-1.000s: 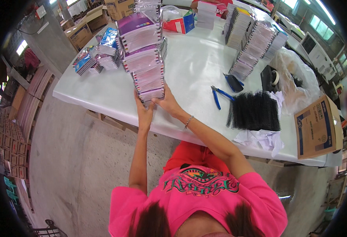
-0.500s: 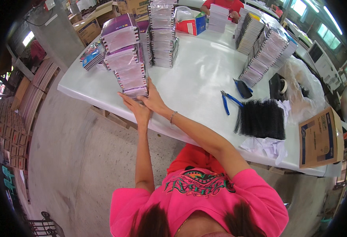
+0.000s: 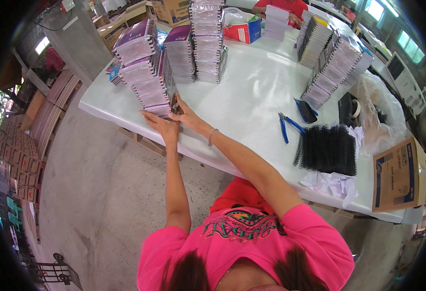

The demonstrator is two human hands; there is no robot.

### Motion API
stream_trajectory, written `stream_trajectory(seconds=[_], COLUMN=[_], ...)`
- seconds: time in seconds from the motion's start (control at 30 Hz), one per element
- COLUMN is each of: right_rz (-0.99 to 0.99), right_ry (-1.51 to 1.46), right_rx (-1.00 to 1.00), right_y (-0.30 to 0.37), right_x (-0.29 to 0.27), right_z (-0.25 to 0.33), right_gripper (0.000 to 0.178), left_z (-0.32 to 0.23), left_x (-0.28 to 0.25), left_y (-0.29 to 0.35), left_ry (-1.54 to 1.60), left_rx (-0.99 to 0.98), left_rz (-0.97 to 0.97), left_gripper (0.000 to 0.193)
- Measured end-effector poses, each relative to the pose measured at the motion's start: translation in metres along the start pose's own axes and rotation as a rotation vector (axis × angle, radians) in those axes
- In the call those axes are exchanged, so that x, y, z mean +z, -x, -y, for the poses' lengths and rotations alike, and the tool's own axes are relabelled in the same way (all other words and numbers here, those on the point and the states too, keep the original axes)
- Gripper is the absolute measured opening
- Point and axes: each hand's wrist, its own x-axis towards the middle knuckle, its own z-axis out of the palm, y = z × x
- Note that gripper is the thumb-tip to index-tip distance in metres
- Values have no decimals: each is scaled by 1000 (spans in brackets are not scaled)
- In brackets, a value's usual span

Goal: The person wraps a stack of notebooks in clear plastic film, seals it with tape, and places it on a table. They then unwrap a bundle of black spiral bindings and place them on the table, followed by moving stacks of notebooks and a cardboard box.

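Note:
A tall leaning stack of spiral-bound notebooks (image 3: 147, 80) with purple covers stands at the near left edge of the white-covered table (image 3: 252, 92). My left hand (image 3: 163, 128) lies against the front of its base, fingers stretched out to the left. My right hand (image 3: 189, 119) presses the base's right corner, thumb in front and fingers stretched along the side. Both palms are hidden. Just behind stand a shorter purple-topped notebook stack (image 3: 180, 56) and a taller stack (image 3: 208, 48), its top cut off by the picture's edge.
On the right lie blue-handled pliers (image 3: 286, 127), black spiral coils (image 3: 325, 149), crumpled paper (image 3: 332, 184), a tape dispenser (image 3: 348, 107) and a cardboard box (image 3: 400, 174). More notebook stacks (image 3: 332, 65) stand beyond. A person in red (image 3: 290, 14) sits across the table.
The leaning stack has shifted left, widening the view of the purple-topped stack behind it. Both my hands have stayed at its base. The whole view has shifted slightly.

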Motion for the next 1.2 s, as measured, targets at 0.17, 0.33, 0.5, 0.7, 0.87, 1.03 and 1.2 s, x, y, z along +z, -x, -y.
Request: stream_trajectory(seconds=[0.17, 0.33, 0.5, 0.7, 0.87, 1.03, 1.2], right_rz=[48, -11, -18, -59, -59, -75, -211], right_ry=[-56, -114, -87, 29, 105, 231, 457], right_rx=[59, 168, 163, 230, 281, 382, 345], right_y=[3, 25, 74, 123, 152, 193, 227], right_x=[-7, -17, -52, -100, -131, -157, -188], right_z=[1, 2, 19, 46, 60, 94, 141], right_gripper=[100, 95, 76, 56, 52, 49, 38], left_z=[-4, -2, 20, 40, 62, 72, 98], left_x=[3, 3, -3, -9, -14, -7, -13], left_y=[-3, -15, -32, -56, -78, -93, -108], left_ry=[-9, -52, -49, -47, -43, -13, -53], left_rx=[-90, -71, -79, -48, -7, -35, 121], left_rz=[-10, -36, -24, -1, 39, 86, 80], left_gripper=[122, 130, 132, 135, 136, 137, 137])
